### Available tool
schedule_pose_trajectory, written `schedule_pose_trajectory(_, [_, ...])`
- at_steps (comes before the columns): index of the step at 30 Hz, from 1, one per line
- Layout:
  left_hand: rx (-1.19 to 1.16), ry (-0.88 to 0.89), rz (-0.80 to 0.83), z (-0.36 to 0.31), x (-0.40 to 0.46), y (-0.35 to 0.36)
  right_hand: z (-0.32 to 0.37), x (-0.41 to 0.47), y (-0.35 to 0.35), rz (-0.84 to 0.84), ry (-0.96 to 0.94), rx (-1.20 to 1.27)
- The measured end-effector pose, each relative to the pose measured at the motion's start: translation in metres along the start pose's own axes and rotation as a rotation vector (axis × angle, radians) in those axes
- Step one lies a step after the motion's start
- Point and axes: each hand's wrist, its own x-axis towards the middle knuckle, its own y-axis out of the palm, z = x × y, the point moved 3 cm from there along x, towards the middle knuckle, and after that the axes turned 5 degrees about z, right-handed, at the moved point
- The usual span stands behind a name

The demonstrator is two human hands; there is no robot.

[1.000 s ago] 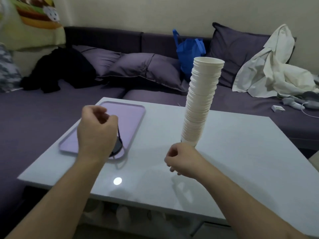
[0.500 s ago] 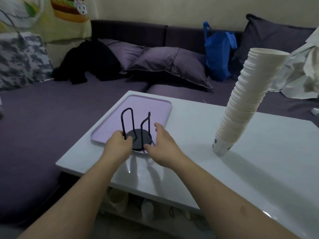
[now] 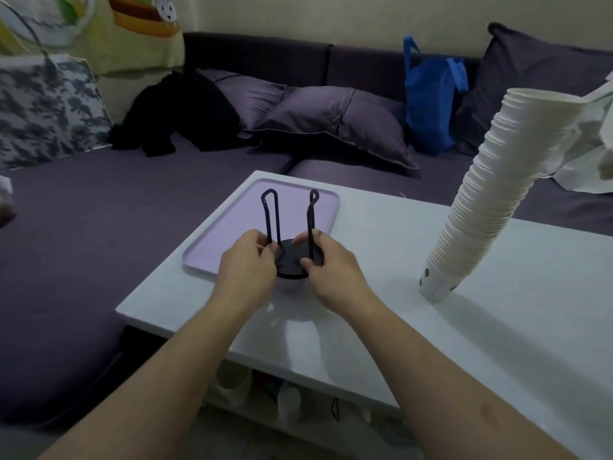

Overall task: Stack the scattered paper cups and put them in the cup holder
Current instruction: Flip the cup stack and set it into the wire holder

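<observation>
A black wire cup holder [image 3: 293, 242] with a round base and two upright loops stands at the near edge of a lilac tray [image 3: 232, 234]. My left hand [image 3: 247, 260] grips the base and left loop. My right hand [image 3: 326, 263] pinches the base by the right loop. A tall leaning stack of white paper cups [image 3: 497, 200] stands on the white table [image 3: 381, 260] to the right, free of both hands.
A purple sofa wraps round the table's far and left sides, with cushions, black clothing [image 3: 179, 114], a blue bag [image 3: 431, 101] and white cloth [image 3: 593, 154]. Items sit on the shelf under the table [image 3: 265, 393].
Both hands have closed on the cup holder's base and lifted its near side slightly. The camera view has shifted left; the cup stack stays standing on the table.
</observation>
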Motion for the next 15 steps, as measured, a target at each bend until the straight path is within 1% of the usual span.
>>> schedule_pose_trajectory(3, [0.002,0.044,0.042,-0.018,-0.014,0.011,-0.008,-0.013,-0.027,-0.041,0.017,-0.042])
schedule_pose_trajectory(9, [0.006,0.048,0.258,-0.035,-0.047,0.059,-0.043,-0.052,-0.076,0.026,0.16,-0.217])
schedule_pose_trajectory(13, [-0.009,0.05,0.283,-0.044,-0.055,0.079,-0.066,-0.067,-0.088,0.059,0.206,-0.294])
schedule_pose_trajectory(15, [0.0,0.038,0.302,-0.045,-0.058,0.088,-0.077,-0.072,-0.084,0.087,0.195,-0.299])
